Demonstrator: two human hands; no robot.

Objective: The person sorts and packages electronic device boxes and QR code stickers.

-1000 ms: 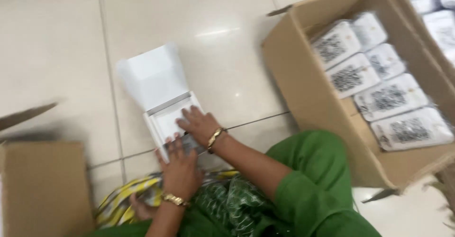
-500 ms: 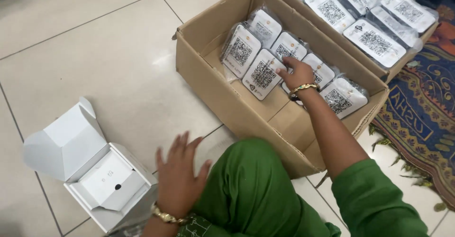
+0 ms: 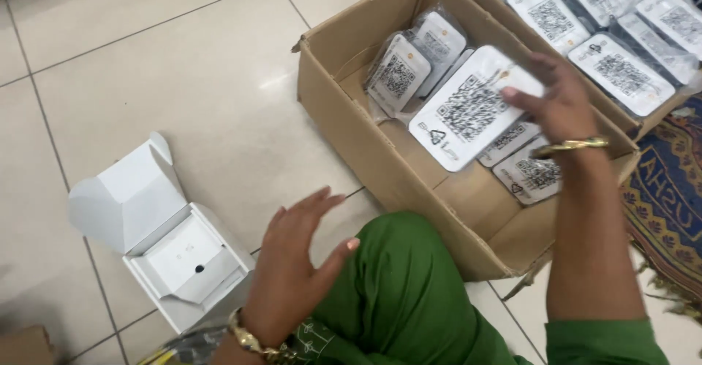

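My right hand [image 3: 559, 105] grips a flat white device sealed in a clear bag [image 3: 468, 109] and holds it tilted above an open brown cardboard box [image 3: 344, 113]. Several more bagged white devices [image 3: 402, 69] stand and lie inside that box. My left hand [image 3: 296, 263] hovers with fingers spread over my green-clad knee [image 3: 402, 299], holding nothing. Just left of it, an open white carton [image 3: 157, 237] with its lid flipped back sits on the tiled floor, a white insert with a small hole showing inside.
A second cardboard box [image 3: 621, 43] full of bagged white devices stands behind the first at the upper right. A patterned rug [image 3: 673, 211] lies at the right edge. A brown cardboard corner [image 3: 25, 347] shows at the bottom left.
My right hand has lifted one bagged device out of the brown box. My left hand has risen slightly and spread beside the white carton.
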